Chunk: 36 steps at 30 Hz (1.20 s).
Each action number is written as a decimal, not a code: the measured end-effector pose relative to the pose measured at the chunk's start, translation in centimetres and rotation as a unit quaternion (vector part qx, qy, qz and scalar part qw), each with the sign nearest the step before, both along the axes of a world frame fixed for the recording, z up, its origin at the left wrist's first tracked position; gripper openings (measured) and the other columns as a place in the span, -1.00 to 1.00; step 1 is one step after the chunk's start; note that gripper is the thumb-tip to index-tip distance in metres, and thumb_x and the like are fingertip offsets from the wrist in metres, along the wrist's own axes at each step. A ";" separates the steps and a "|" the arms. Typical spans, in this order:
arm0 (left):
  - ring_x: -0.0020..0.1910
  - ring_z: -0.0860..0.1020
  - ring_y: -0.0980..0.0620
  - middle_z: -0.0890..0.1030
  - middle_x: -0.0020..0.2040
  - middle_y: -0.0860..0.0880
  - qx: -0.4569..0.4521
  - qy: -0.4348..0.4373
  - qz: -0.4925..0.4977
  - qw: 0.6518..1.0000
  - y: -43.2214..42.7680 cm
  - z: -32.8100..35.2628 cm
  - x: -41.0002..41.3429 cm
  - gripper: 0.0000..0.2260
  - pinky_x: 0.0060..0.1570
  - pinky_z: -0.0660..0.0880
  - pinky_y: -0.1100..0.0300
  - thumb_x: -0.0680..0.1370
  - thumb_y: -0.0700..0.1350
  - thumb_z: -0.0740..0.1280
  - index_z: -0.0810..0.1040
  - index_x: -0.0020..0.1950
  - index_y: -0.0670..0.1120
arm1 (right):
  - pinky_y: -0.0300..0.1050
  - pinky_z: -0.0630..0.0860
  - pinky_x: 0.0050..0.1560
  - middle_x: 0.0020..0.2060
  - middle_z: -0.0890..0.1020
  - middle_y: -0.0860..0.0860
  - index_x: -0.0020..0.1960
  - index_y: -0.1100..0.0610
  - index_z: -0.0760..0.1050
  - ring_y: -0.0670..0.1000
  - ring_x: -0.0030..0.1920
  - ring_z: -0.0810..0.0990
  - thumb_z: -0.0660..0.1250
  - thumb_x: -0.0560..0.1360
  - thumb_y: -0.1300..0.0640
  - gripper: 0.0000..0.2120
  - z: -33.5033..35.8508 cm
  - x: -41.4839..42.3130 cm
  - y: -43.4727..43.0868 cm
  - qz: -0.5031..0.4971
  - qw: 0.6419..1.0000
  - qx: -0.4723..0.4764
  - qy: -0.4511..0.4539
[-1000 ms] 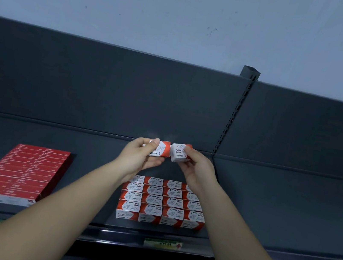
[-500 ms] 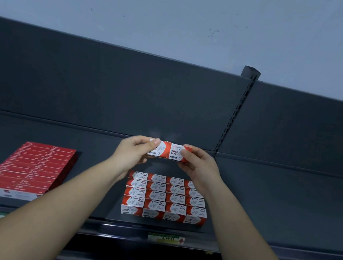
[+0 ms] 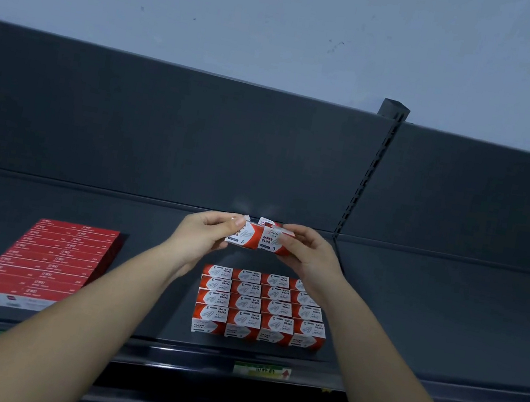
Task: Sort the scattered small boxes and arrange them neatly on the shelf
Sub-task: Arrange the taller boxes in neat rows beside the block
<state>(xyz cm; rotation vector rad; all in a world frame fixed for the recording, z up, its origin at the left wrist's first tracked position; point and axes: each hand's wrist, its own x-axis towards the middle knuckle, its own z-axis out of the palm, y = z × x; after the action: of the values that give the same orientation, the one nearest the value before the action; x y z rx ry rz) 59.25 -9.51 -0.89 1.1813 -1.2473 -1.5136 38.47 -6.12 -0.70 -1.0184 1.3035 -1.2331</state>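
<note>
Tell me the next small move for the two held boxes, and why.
Probably set both down behind the paper clip block: the left hand grips the left box, the right hand the right box, side by side above bare shelf.

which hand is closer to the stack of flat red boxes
Left. The left hand, gripping a paper clip box, is back and right of the flat red boxes; the right hand, gripping a second paper clip box, is farther right.

Two red-white paper-clip boxes side by side
</note>
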 end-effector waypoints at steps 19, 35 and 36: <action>-0.05 0.69 0.04 0.72 -0.04 -0.03 -0.011 -0.062 -0.012 0.998 -4.1 -3.7 1.9 -0.79 0.08 0.58 0.16 0.47 -0.20 0.47 0.64 0.09 -0.06 | -0.16 0.58 0.06 0.05 0.63 -0.11 0.19 -0.02 0.56 -0.08 0.08 0.60 0.44 0.50 0.12 -0.73 -3.1 0.7 -4.7 0.065 0.966 0.011 0.251; 0.07 0.64 0.13 0.68 0.08 0.07 -0.037 -0.218 -0.182 0.958 -4.3 -7.4 3.3 -0.76 0.20 0.54 0.09 0.59 -0.04 0.33 0.58 0.26 0.03 | -0.25 0.37 0.08 0.24 0.50 -0.13 0.36 -0.12 0.46 -0.11 0.22 0.45 0.24 0.59 -0.11 -0.66 -4.2 1.3 -5.8 0.226 0.844 0.037 0.485; 0.07 0.64 0.12 0.68 0.08 0.07 -0.038 -0.214 -0.188 0.958 -4.2 -7.4 3.3 -0.76 0.19 0.54 0.10 0.60 -0.05 0.32 0.58 0.27 0.02 | -0.23 0.41 0.07 0.21 0.49 -0.12 0.35 -0.13 0.45 -0.10 0.21 0.47 0.25 0.58 -0.14 -0.64 -4.2 1.3 -5.6 0.232 0.841 0.042 0.486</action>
<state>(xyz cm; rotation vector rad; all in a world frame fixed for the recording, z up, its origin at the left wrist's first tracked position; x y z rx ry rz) 62.59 -13.66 -8.28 1.3176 -1.8916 -1.4994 39.80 -11.76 -4.85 -1.8797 1.6659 -0.2212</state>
